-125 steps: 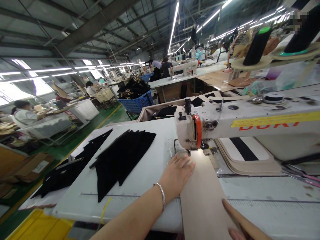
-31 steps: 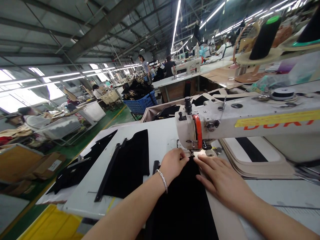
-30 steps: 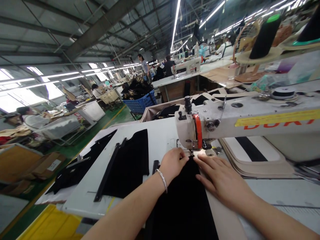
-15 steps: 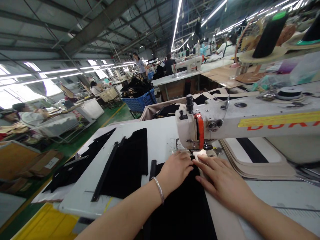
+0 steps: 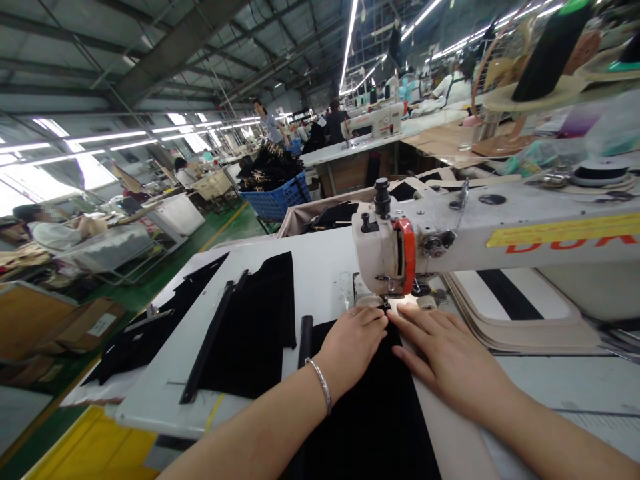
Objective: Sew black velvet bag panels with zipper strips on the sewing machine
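A long piece of black fabric (image 5: 375, 413) runs from the bottom edge up to the needle area of a white sewing machine (image 5: 380, 257) with an orange guard. My left hand (image 5: 353, 343), a silver bangle at its wrist, presses on the fabric left of the needle, fingers together and bent, their tips partly hidden. On the other side, my right hand (image 5: 440, 353) lies flat with fingers spread, over the fabric's right edge and a beige strip (image 5: 445, 427). Both hands' fingertips nearly meet just in front of the presser foot.
Black fabric pieces (image 5: 255, 327) lie on the white table to the left. Right of the machine head is a stack of beige panels (image 5: 515, 300). A blue crate (image 5: 277, 197) stands beyond, a yellow bin (image 5: 95, 447) lower left. Other people sit or stand farther off.
The view has shifted slightly, so the machine appears a little farther right. Both hands keep nearly the same pose beside the needle.
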A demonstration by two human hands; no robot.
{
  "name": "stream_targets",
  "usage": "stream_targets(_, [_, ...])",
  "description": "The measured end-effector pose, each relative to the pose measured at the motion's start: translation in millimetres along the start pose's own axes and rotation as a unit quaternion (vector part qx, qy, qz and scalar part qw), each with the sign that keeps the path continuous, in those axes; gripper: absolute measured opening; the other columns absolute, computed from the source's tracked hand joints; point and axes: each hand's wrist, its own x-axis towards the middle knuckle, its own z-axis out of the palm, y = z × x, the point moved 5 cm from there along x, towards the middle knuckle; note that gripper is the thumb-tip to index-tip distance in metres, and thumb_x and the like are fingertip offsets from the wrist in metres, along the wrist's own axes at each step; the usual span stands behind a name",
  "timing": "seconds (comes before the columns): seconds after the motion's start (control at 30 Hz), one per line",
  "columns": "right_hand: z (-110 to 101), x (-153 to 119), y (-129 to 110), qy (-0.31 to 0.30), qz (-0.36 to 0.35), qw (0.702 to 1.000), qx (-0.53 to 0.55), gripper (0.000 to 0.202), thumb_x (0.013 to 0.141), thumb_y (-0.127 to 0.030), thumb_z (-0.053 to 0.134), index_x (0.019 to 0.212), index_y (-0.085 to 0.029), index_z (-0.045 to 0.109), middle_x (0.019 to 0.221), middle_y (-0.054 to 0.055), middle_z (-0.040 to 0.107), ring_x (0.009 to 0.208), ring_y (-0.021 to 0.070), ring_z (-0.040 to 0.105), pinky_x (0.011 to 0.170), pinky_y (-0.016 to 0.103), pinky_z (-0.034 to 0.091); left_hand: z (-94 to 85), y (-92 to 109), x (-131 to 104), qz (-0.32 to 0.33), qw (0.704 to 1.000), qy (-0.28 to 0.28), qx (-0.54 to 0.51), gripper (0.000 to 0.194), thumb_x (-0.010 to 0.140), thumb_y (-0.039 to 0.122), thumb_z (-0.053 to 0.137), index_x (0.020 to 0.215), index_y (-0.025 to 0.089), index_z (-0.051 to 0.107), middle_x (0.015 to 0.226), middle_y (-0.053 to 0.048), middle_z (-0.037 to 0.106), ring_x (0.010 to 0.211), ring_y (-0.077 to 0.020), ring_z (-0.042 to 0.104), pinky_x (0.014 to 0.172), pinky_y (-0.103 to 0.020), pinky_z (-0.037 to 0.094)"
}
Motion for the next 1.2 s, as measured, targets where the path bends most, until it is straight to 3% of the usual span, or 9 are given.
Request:
stream_targets(0.3, [0,-1,-1,-0.025,0.003,1.000,0.001,0.056,0.093,-0.055,0.040,0.142,-0.026,0.041,0.138,0.006,0.051,0.121,0.0259,0.047,0.099,0.045,0.037,-0.2,1,1,0.001,1.000,0.007,-0.010,0.021,0.097,0.017,0.047,0.113,0.014,0.059,0.115,-0.007,0.062,0.113,-0.0204,0.056,0.101,-0.038,0.048])
stream_targets(0.47, [-1,0,-1,-0.025,0.005,1.000,0.000,0.056,0.094,-0.054,0.039,0.142,-0.025,0.041,0.138,0.007,0.050,0.121,0.0258,0.045,0.100,0.045,0.035,-7.4,-16,8,-0.066,0.988,0.045,-0.129,0.015,0.091,0.020,0.059,0.103,0.018,0.066,0.113,-0.004,0.065,0.109,-0.0190,0.059,0.102,-0.035,0.047])
stream_targets(0.63, [0,-1,-2,-0.032,0.006,0.999,0.002,0.056,0.094,-0.055,0.039,0.141,-0.024,0.042,0.135,0.007,0.051,0.119,0.0263,0.046,0.098,0.046,0.036,-8.0,-35,18,-0.136,0.976,0.060,-0.158,0.027,0.083,0.019,0.068,0.110,0.018,0.065,0.113,-0.005,0.066,0.109,-0.0227,0.058,0.100,-0.038,0.046])
stream_targets(0.8, [-1,-2,-3,-0.030,0.008,1.000,0.000,0.055,0.094,-0.053,0.039,0.141,-0.024,0.041,0.136,0.008,0.051,0.118,0.0262,0.047,0.099,0.046,0.036,-3.9,-37,20,-0.144,0.973,0.054,-0.170,0.015,0.085,0.019,0.065,0.099,0.018,0.067,0.103,-0.004,0.069,0.102,-0.0217,0.060,0.097,-0.037,0.046])
stream_targets(1.2, [1,1,-2,-0.031,0.006,0.999,-0.005,0.056,0.093,-0.054,0.040,0.140,-0.023,0.043,0.133,0.009,0.054,0.115,0.0273,0.050,0.095,0.047,0.038,1.8,-37,22,-0.141,0.974,0.076,-0.159,0.010,0.085,0.018,0.062,0.094,0.018,0.065,0.101,-0.004,0.068,0.101,-0.0215,0.059,0.094,-0.036,0.046])
